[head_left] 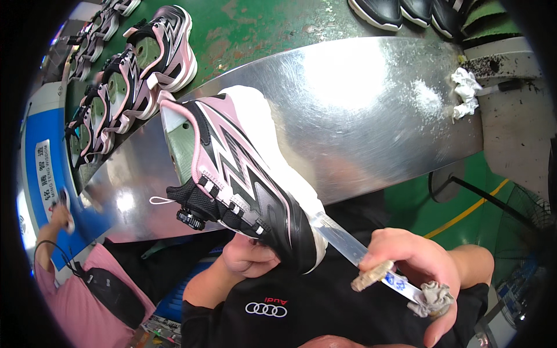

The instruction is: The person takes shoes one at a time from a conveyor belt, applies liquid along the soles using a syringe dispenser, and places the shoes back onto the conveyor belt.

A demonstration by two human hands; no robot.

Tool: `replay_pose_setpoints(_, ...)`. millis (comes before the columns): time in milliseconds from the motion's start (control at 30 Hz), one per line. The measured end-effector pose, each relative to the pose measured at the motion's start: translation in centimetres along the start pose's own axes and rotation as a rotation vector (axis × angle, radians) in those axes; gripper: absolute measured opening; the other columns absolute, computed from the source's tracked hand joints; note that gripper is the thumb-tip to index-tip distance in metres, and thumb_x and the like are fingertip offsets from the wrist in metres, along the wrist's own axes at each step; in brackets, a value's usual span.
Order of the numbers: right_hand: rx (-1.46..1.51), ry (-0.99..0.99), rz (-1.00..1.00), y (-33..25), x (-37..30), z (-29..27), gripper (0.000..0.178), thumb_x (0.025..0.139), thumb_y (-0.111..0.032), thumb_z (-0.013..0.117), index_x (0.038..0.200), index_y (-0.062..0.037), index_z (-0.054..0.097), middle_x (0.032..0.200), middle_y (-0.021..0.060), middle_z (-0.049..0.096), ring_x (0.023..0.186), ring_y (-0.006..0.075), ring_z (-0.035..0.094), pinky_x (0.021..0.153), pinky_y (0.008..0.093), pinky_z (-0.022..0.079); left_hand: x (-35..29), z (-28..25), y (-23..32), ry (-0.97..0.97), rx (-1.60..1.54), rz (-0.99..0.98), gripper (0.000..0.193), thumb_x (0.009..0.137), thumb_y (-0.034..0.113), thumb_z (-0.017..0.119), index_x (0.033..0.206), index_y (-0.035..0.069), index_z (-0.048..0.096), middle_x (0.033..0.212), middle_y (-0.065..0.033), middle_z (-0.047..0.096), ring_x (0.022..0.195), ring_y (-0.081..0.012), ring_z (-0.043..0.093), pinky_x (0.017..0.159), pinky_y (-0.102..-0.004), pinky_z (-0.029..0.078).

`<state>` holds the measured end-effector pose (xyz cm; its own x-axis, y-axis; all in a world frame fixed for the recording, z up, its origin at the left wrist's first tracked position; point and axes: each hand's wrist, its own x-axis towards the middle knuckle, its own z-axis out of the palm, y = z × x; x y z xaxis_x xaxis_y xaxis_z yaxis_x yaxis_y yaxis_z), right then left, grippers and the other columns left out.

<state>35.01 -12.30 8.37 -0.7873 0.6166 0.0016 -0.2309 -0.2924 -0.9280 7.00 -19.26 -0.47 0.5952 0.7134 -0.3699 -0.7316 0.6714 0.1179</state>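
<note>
A pink, black and white sports shoe (249, 174) with a dial fastener (190, 219) and a green last inside is held tilted above the metal worktop. My left hand (249, 256) grips it from below near the toe; some of its fingers are hidden behind the shoe. My right hand (418, 255) is closed around a flat, pale scraper strip (343, 239). The strip's tip meets the white sole (301, 191) near the toe. Tan wrapping (372, 276) and crumpled grey material (432, 299) show at my right fingers; whether they belong to fingers or scraper, I cannot tell.
Several similar shoes (159, 49) stand at the left on a green surface. White powder (426, 100), crumpled white tissue (466, 93) and a black-handled tool (505, 86) lie on the right of the metal worktop (371, 151). Black shoes (377, 11) are at the back. A person in pink (110, 290) works at left.
</note>
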Motion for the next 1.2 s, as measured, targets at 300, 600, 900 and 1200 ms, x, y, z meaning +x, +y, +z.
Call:
replay_pose_setpoints(300, -0.133, 0.148, -0.041, -3.2, -3.0, 1.7, 0.084, 0.069, -0.056, 0.071, 0.118, 0.0080, 0.048, 0.106, 0.0180, 0.055, 0.082, 0.0257, 0.055, 0.066, 0.0330, 0.043, 5.1, 2.0, -0.4, 0.004, 0.063, -0.151, 0.057, 0.075, -0.001, 0.058, 0.130, 0.006, 0.044, 0.127, -0.0128, 0.051, 0.121, -0.0299, 0.047, 0.102, -0.0422, 0.037)
replay_pose_setpoints(600, -0.339, 0.206, -0.143, -3.1, -4.5, 1.5, 0.093, 0.057, -0.061, 0.077, 0.120, 0.0003, 0.047, 0.104, 0.0171, 0.055, 0.085, 0.0217, 0.052, 0.068, 0.0301, 0.036, 9.4, 3.1, -0.7, -0.216, 0.008, 0.001, 0.061, 0.083, -0.008, 0.056, 0.136, 0.017, 0.039, 0.130, -0.0091, 0.049, 0.119, -0.0241, 0.049, 0.098, -0.0380, 0.044)
replay_pose_setpoints(900, -0.558, 0.220, -0.221, -1.6, -4.5, 1.4, 0.092, 0.057, -0.060, 0.077, 0.121, -0.0026, 0.046, 0.101, 0.0174, 0.056, 0.078, 0.0221, 0.050, 0.064, 0.0316, 0.035, 10.9, 3.8, -0.3, -0.232, -0.066, 0.019, 0.029, 0.082, -0.002, 0.062, 0.109, 0.008, 0.062, 0.107, -0.0068, 0.064, 0.103, -0.0177, 0.059, 0.092, -0.0306, 0.047)
replay_pose_setpoints(1200, -0.816, 0.285, -0.375, 0.4, -3.5, 2.1, 0.077, 0.066, -0.056, 0.072, 0.114, 0.0002, 0.051, 0.097, 0.0161, 0.055, 0.070, 0.0236, 0.051, 0.058, 0.0336, 0.036, 11.7, 4.3, -0.1, -0.216, -0.062, 0.024, 0.029, 0.084, -0.001, 0.060, 0.112, 0.007, 0.060, 0.110, -0.0083, 0.064, 0.105, -0.0176, 0.059, 0.086, -0.0273, 0.049)
